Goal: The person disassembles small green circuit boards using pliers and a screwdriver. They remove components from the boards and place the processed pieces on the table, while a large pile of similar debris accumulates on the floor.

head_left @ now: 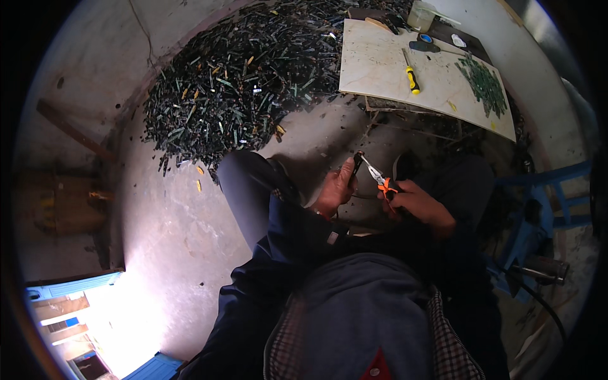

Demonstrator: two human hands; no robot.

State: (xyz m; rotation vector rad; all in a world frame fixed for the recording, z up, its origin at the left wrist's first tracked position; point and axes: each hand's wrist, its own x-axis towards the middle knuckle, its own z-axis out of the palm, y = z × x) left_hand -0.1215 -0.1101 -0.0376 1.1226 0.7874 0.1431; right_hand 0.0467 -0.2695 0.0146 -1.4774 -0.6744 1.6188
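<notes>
My left hand (pixel 335 192) is closed on a small dark strip-like piece (pixel 358 162), held upright between thumb and fingers; its exact kind is too small to make out. In my right hand (pixel 418 206) is a pair of pliers (pixel 384 182) with orange and black handles, the fingers wrapped round the grips. The metal nose of the pliers points up and left, and its tip meets the upper end of the dark piece. Whether the jaws are closed on it I cannot tell. Both hands are between my knees.
A large heap of dark and green strips (pixel 234 82) covers the floor ahead. At the far right a pale board (pixel 380 66) carries a yellow-black screwdriver (pixel 411 79), a blue tape roll (pixel 425 38) and a pile of green strips (pixel 484 85). A blue chair (pixel 538 190) stands right.
</notes>
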